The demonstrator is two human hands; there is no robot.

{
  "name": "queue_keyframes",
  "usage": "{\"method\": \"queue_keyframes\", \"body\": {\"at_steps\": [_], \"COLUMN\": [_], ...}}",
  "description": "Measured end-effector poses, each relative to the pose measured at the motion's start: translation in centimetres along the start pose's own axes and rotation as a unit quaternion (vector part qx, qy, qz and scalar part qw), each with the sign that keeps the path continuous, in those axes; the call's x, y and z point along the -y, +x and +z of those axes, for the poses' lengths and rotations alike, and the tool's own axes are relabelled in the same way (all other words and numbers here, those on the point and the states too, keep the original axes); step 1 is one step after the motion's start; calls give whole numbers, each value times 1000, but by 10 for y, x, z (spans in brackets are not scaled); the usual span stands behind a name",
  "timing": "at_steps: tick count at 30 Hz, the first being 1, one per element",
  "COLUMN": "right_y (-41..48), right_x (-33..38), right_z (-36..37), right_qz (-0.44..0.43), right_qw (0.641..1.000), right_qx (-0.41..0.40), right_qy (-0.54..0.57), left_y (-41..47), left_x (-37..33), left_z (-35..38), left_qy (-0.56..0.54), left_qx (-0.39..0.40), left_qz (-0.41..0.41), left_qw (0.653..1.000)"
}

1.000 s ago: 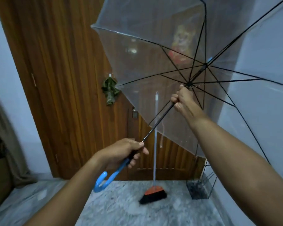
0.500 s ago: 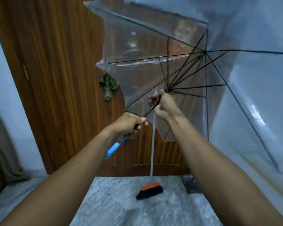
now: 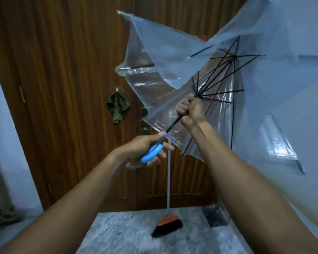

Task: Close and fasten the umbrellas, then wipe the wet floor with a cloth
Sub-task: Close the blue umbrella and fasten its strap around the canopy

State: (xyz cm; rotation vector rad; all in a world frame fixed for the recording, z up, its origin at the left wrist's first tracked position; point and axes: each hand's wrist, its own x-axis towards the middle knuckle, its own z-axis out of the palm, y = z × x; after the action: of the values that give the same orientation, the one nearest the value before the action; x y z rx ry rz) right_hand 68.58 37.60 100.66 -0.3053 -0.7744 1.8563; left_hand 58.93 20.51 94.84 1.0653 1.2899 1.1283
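The umbrella (image 3: 173, 52) is folding: a second ago its clear canopy is spread wide and your right hand (image 3: 191, 110) sits far up the black shaft (image 3: 173, 123). Now that hand has come down the shaft towards the blue handle (image 3: 151, 153), with only a short stretch of shaft left between your hands. The black ribs (image 3: 218, 70) bunch inwards above your fist, and the plastic hangs in loose, billowing folds. Your right hand is curled tight round the shaft just under the point where the ribs meet. The fingers (image 3: 166, 146) of your left hand (image 3: 145, 149) wrap the crook of the handle, held out in front of you at about chest height. So the closing looks roughly half done; the canopy is not gathered, I can see no fastening strap, and the wiping has not begun. Only this one umbrella is in view. Slack plastic swells out to your right, close to the pale wall, and hides much on that side. Ahead stands the wooden door (image 3: 62, 88), with a broom (image 3: 168, 224) leaning against it and a dark wire stand (image 3: 216, 215) on the marble floor (image 3: 127, 235) near its right corner. A green cloth (image 3: 117, 107) hangs on the door, probably the one for the floor.
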Motion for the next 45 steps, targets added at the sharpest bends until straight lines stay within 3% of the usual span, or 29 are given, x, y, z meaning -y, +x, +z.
{"method": "queue_keyframes", "body": {"at_steps": [3, 8, 13, 17, 22, 30, 34, 39, 45], "right_y": [1, -26, -54, -68, -85, -98, -111, -118, -119], "right_x": [6, 4, -12, -31, -37, -51, -75, -60, -25], "right_z": [-1, -3, -13, -14, -18, -14, -21, -19, 0], "right_qz": [17, 20, 61, 97, 79, 73, 19, -20, -267], "right_qw": [999, 997, 980, 981, 984, 976, 927, 891, 798], "right_qx": [26, 39, 144, 134, 124, 83, 36, 86, -107], "right_qy": [25, -58, -122, -98, -105, -187, -372, -445, -529], "left_y": [-3, -10, -7, 0, 0, 6, 10, 16, 9], "left_x": [-3, -6, -4, -1, 6, 20, 17, 24, 16], "left_z": [8, 15, 23, 34, 37, 37, 28, 0, 4], "left_qy": [-75, -4, -13, -33, -5, -110, -57, 53, 85], "left_qx": [-23, -63, -99, -103, -132, -128, -207, -345, -373], "left_qz": [21, 77, 85, 78, 84, 69, 113, 150, 175], "left_qw": [997, 995, 991, 991, 988, 983, 970, 925, 907]}}
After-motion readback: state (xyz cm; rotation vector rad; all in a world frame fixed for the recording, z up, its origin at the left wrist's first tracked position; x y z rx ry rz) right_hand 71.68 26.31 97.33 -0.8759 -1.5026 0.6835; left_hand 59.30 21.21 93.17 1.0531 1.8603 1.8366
